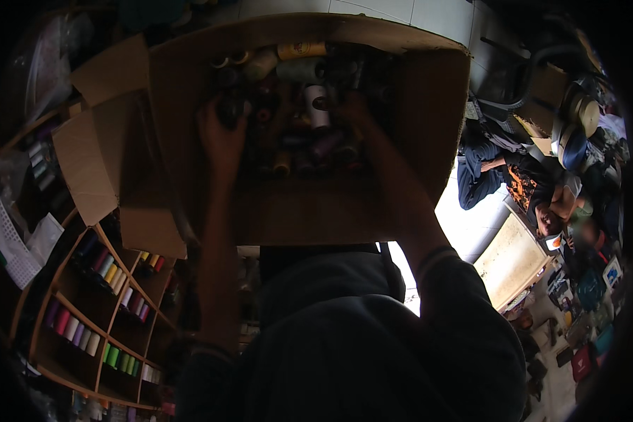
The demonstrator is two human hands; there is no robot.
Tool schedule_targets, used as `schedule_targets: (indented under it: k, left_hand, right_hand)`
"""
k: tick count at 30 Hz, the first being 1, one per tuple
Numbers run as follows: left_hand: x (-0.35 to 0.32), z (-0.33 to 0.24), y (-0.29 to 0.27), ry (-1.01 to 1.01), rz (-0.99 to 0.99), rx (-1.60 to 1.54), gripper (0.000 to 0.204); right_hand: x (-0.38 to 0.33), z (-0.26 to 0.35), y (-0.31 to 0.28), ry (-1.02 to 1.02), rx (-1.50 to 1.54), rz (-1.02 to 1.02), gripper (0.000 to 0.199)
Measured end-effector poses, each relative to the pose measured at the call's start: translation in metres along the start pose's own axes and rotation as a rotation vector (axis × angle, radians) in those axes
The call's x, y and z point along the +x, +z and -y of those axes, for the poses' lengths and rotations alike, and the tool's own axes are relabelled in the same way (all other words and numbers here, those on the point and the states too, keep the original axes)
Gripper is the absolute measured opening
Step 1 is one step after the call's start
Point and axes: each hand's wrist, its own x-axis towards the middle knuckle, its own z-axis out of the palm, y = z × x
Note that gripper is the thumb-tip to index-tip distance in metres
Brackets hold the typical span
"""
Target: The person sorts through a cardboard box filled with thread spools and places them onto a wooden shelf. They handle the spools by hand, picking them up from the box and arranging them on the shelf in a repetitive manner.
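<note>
A deep cardboard box [309, 218] lies open in front of me, with both my arms reaching into it. Many thread spools of mixed colours are heaped inside, dim in shadow. My left hand [220, 137] is at the left of the heap, its fingers curled around a dark thread spool [230, 111]. Over on the right side, my right hand [353, 109] reaches in beside a white thread spool [316, 98]; its fingers are lost in the dark, so its grip cannot be made out. A yellow thread spool [301, 50] rests along the far wall.
Cardboard flaps [84, 162] stick out at the left. Below them stands a wooden compartment shelf [107, 336] holding rows of coloured spools. To the right, a person [531, 179] sits on the floor beyond a pale wooden board [510, 260], among assorted clutter.
</note>
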Motion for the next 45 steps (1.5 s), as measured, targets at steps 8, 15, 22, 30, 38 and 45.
schedule_targets:
  k: [8, 15, 22, 30, 38, 45]
  left_hand:
    - [-0.014, -0.039, -0.031, -0.083, -0.016, -0.288, 0.055]
    - [-0.011, -0.033, -0.015, -0.442, 0.144, -1.421, 0.052]
    - [-0.005, -0.049, -0.002, -0.735, 0.214, -1.446, 0.046]
    - [-0.009, -0.04, 0.022, -0.885, 0.409, -1.37, 0.038]
    - [-0.016, -0.042, 0.013, -0.807, 0.433, -1.45, 0.038]
    - [-0.017, -0.035, 0.012, -0.859, 0.47, -1.443, 0.04]
  right_hand:
    - [-0.017, 0.023, 0.015, -0.014, -0.053, -0.303, 0.079]
    - [-0.04, -0.003, 0.014, -0.115, 0.293, -0.195, 0.062]
    - [-0.062, -0.002, 0.003, -0.06, 0.454, -0.228, 0.059]
    - [-0.067, -0.007, -0.011, -0.226, 0.131, -0.189, 0.048]
    - [-0.027, 0.021, -0.022, -0.107, 0.215, -0.185, 0.043]
    - [0.018, 0.025, 0.022, 0.234, 0.037, -0.379, 0.064]
